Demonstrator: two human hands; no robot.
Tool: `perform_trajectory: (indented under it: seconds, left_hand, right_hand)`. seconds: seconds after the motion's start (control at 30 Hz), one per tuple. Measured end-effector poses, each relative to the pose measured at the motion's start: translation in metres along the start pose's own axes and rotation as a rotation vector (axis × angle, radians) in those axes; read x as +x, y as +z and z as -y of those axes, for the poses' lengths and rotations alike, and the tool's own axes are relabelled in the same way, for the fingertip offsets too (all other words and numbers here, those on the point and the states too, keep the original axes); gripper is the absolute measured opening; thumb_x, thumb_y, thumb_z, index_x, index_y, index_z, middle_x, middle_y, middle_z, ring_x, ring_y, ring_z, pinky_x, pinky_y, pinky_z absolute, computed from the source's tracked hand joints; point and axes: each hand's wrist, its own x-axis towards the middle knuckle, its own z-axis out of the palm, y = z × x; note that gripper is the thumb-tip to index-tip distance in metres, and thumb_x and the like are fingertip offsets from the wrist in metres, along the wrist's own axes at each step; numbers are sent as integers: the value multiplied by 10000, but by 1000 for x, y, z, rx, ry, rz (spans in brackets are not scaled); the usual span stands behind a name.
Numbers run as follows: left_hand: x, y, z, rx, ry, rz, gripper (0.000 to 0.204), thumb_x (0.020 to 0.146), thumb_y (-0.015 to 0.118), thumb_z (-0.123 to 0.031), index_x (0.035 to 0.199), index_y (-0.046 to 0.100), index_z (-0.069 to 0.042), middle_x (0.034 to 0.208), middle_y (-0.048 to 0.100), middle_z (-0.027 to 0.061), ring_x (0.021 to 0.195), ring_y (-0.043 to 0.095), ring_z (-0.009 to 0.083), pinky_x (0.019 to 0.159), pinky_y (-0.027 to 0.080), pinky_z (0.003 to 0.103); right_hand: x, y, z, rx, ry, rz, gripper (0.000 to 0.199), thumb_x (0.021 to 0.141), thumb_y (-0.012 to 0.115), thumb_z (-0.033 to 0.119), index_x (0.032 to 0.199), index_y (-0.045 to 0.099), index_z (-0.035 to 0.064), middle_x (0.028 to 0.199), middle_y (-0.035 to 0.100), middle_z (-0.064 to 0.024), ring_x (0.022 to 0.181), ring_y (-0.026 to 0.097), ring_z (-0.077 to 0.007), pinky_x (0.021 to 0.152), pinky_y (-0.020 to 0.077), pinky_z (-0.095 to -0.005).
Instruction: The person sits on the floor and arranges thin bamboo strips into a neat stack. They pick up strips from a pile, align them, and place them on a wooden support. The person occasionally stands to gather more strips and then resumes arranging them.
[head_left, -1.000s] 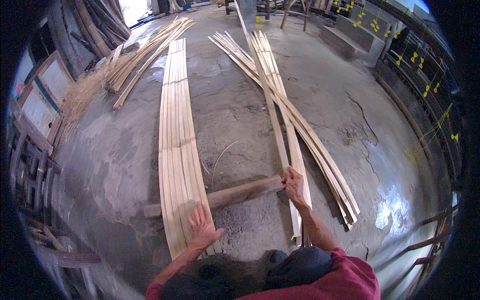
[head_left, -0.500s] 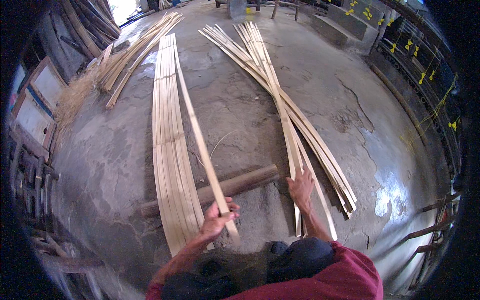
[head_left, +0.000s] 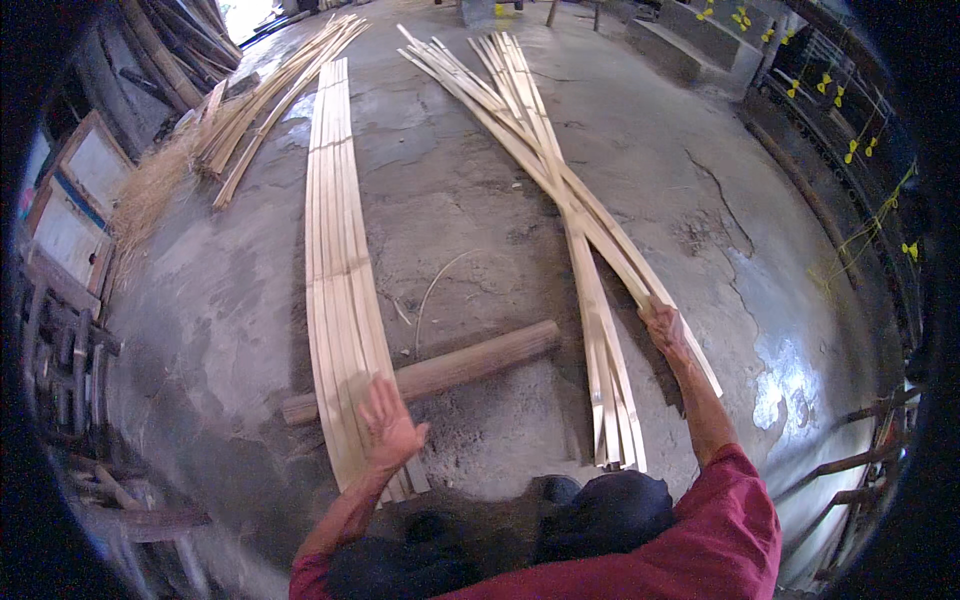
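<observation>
Long, thin, pale bamboo strips lie side by side in a flat row (head_left: 335,230) to the left of centre. My left hand (head_left: 390,422) is open over the near part of this row, fingers spread, holding nothing. On the right, two bundles of strips cross like an X. My right hand (head_left: 664,325) has its fingers closed round the edge of the slanting bundle (head_left: 618,250), near its close end. How many strips it grips is hidden. The straighter bundle (head_left: 592,330) runs between my two hands and is untouched.
A round wooden log (head_left: 490,358) lies crosswise on the concrete floor, partly beneath the left row. Another heap of strips (head_left: 275,90) is at the far left beside straw-like shavings (head_left: 150,195). Yellow ties (head_left: 838,98) hang along the right wall.
The single strip in my left hand now lies with the left row, and that hand has let go and spread. My right hand moved right, from the straighter bundle to the slanting one.
</observation>
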Motion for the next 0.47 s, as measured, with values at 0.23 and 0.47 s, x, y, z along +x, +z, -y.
perform_trajectory:
  seconds: [0.23, 0.47]
  left_hand:
    - [7, 2, -1, -77, -111, -88, 814, 580, 561, -88, 1284, 165, 13, 1241, 284, 230, 1103, 336, 332, 867, 266, 497]
    - [-8, 4, -42, -1075, -19, -353, 508, 588, 514, 14, 1082, 415, -53, 832, 506, 100, 586, 494, 210, 518, 411, 288]
  right_hand:
    - [-13, -2, -96, -313, 98, -123, 402, 750, 555, 313, 1097, 513, 114, 980, 545, -162, 913, 515, -312, 751, 416, -366]
    - [-27, 60, 128, 571, -246, 361, 428, 842, 504, 229, 1206, 392, 33, 1042, 535, -108, 987, 480, -165, 832, 398, -285]
